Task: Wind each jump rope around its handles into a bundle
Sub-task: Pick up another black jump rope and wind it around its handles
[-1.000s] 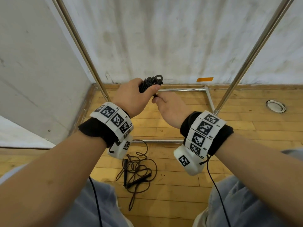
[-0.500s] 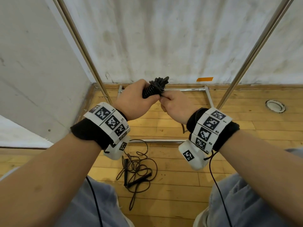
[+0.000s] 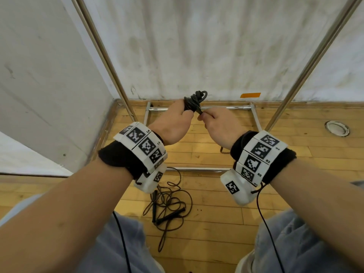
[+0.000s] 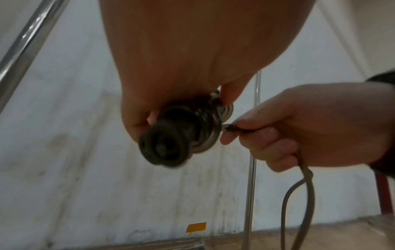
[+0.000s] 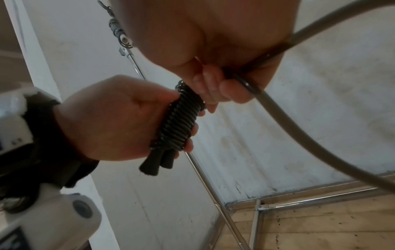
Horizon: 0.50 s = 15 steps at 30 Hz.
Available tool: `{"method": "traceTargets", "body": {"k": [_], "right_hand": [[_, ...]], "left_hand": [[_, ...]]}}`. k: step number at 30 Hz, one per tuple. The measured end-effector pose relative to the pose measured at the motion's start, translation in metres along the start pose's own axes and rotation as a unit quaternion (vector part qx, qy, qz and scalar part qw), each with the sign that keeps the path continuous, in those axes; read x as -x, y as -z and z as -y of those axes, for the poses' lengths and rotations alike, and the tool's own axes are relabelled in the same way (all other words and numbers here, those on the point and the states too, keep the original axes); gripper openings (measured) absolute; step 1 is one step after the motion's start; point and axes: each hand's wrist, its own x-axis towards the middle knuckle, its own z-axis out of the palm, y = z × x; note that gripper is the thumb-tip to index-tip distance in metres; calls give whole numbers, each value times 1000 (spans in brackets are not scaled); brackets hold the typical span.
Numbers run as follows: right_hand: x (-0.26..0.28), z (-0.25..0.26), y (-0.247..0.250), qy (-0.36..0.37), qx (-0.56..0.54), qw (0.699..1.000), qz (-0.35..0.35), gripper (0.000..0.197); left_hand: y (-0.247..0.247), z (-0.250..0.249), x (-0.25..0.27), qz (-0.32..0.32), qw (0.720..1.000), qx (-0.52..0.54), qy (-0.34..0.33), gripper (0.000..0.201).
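My left hand [image 3: 173, 123] grips a black jump rope bundle [image 3: 194, 101], its cord coiled tightly round two handles [image 5: 177, 125] whose ends stick out below the fist [image 5: 156, 164]. Right beside it my right hand [image 3: 216, 121] pinches the free cord [image 4: 237, 130] close to the coils, and the remaining loop hangs down from that hand [image 4: 299, 194]. A second jump rope [image 3: 169, 205] lies loose and tangled on the wooden floor between my legs, its black handles in the heap.
A metal frame stands in front of me, with slanted poles [image 3: 102, 54] and floor bars [image 3: 197, 169]. White walls close in at left and ahead. An orange tape strip [image 3: 250, 95] marks the wall base, and a round floor fitting [image 3: 336, 128] sits at right.
My right hand has come round the bundle from below to its right side, laying on more cord. Both hands sit a little higher. The rope on the floor has not moved.
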Motion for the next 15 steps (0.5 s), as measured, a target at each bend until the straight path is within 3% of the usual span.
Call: {"method": "traceTargets", "body": {"k": [3,8,12,15], "right_hand": [[-1,2,6,-1,-37,999,20,23],[0,7,12,24,-46,997,55,22],[3,8,14,54,-60,996,40,36],[4,8,15,54,-79,995,14,34]], "left_hand": [[8,1,1,23,999,-10,-23,7],[15,5,1,0,999,32,-29,25],[14,1,3,28,993,110,-19,20],[14,-3,4,-2,988,151,-26,14]]}}
